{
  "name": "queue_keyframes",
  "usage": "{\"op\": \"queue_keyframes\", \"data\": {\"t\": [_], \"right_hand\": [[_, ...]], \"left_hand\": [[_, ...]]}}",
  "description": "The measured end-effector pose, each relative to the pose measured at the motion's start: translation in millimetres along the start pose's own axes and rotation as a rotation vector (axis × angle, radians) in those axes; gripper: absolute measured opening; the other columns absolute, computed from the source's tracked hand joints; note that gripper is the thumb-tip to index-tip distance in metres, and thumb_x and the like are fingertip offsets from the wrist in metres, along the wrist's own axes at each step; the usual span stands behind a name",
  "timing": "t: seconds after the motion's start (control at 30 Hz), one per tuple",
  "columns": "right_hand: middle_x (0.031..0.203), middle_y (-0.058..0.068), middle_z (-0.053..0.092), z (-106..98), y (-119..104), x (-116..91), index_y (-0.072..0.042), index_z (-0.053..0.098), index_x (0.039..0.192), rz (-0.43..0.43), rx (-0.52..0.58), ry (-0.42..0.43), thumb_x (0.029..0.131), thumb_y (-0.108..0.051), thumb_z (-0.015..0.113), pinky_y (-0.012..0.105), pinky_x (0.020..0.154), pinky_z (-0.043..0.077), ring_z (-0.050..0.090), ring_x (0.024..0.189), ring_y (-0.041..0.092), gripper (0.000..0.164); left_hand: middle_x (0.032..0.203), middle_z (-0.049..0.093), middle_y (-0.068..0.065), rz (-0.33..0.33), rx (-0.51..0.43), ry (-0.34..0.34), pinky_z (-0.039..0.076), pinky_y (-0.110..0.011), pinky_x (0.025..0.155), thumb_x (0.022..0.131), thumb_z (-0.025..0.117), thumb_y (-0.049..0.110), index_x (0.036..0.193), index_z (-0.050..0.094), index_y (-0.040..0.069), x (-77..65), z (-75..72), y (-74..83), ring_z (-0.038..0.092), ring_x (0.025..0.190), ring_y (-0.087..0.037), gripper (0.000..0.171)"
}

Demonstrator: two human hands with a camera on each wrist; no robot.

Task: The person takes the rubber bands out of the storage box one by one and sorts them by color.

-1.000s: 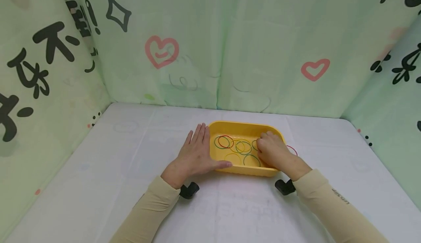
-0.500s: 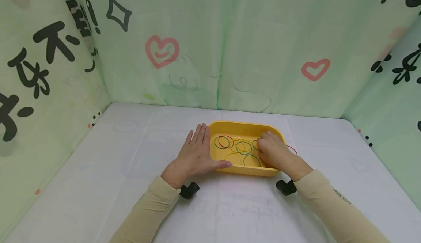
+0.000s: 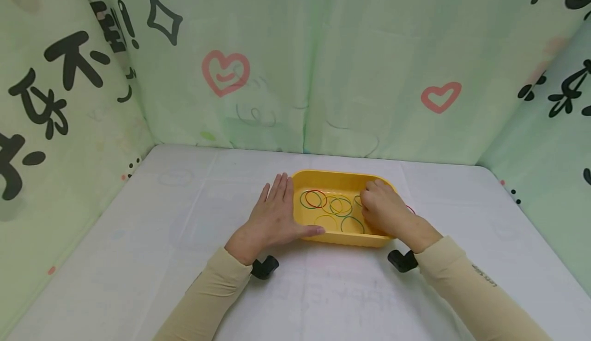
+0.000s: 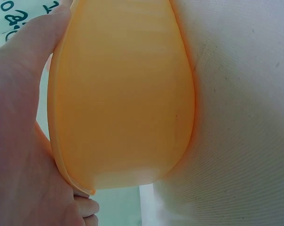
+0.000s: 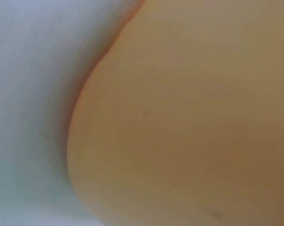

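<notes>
A shallow yellow tray (image 3: 343, 239) sits on the white table, holding several thin red, green and yellow rubber bands, including a red band (image 3: 316, 191) and a green band (image 3: 353, 217). My left hand (image 3: 270, 220) rests along the tray's left end, fingers straight and thumb over the near rim. In the left wrist view the tray's outer wall (image 4: 123, 94) shows below that hand. Inside the right end lies my right hand (image 3: 385, 210), its fingers bent down beside a partly covered green band; the fingertips are hidden. The right wrist view shows only the blurred tray wall (image 5: 156, 122).
Another red band (image 3: 410, 209) shows just outside the tray's right end, partly covered by the right wrist. A black camera mount (image 3: 265, 267) hangs under each wrist. Printed pale green curtains (image 3: 323, 64) enclose the table (image 3: 208, 187) at the back and sides.
The right hand and wrist have shifted very slightly, covering more of the red band outside the tray. The left hand, the tray and the bands inside stay put.
</notes>
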State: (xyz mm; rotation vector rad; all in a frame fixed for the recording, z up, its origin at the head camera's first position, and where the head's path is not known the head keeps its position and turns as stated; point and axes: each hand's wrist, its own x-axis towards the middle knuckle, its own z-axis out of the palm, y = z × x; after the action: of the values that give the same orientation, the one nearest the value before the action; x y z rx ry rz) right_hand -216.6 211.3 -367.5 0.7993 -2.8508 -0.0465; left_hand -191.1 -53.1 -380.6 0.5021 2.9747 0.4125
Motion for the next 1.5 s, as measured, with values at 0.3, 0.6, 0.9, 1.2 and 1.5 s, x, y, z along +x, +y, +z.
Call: {"op": "queue_keyframes", "data": {"t": [0.3,0.6,0.9,1.2,1.5], "right_hand": [[0.072,0.007,0.052,-12.5,-0.4,-1.5,-0.004,0.061,0.07,0.027,0.014,-0.02,0.082,0.001,0.07,0.034,0.063,0.038,0.043,0.07,0.024,0.015],[0.074,0.006,0.051,-23.1,2.9,-2.3,-0.003,0.063,0.074,0.063,0.02,-0.038,0.084,0.0,0.07,0.032,0.064,0.038,0.042,0.071,0.023,0.013],[0.073,0.006,0.052,-32.8,6.0,-6.3,-0.001,0.064,0.075,0.069,0.018,0.003,0.084,0.001,0.069,0.031,0.063,0.038,0.042,0.07,0.023,0.01],[0.072,0.006,0.051,-42.5,11.1,-10.8,0.0,0.064,0.076,0.082,0.037,0.034,0.084,0.001,0.067,0.03,0.064,0.035,0.041,0.07,0.023,0.009],[0.072,0.006,0.051,-56.7,14.7,-14.6,0.0,0.064,0.076,0.078,0.031,0.069,0.084,0.001,0.069,0.032,0.064,0.038,0.043,0.073,0.024,0.009]], "left_hand": [[0.167,-0.003,-0.015,0.003,-0.011,0.0,0.001,-0.045,0.127,0.073,0.051,0.089,0.158,-0.001,0.0,-0.2,-0.2,0.0,-0.003,0.156,-0.026,0.133],[0.167,-0.002,-0.015,0.009,-0.006,0.005,0.002,-0.046,0.127,0.073,0.05,0.089,0.158,-0.001,0.0,-0.6,-0.6,-0.4,-0.003,0.156,-0.026,0.133],[0.167,-0.002,-0.016,0.012,-0.012,0.008,0.002,-0.046,0.127,0.073,0.05,0.089,0.158,0.0,0.0,-0.7,0.4,-0.6,-0.003,0.156,-0.026,0.133],[0.167,-0.003,-0.015,0.003,-0.02,0.0,0.001,-0.046,0.127,0.072,0.052,0.089,0.158,-0.001,0.0,-0.9,-0.9,-0.1,-0.003,0.156,-0.026,0.134],[0.168,-0.002,-0.015,0.002,-0.016,-0.002,0.001,-0.045,0.127,0.072,0.052,0.089,0.158,0.0,0.0,-1.2,-1.3,0.6,-0.003,0.156,-0.026,0.134]]}}
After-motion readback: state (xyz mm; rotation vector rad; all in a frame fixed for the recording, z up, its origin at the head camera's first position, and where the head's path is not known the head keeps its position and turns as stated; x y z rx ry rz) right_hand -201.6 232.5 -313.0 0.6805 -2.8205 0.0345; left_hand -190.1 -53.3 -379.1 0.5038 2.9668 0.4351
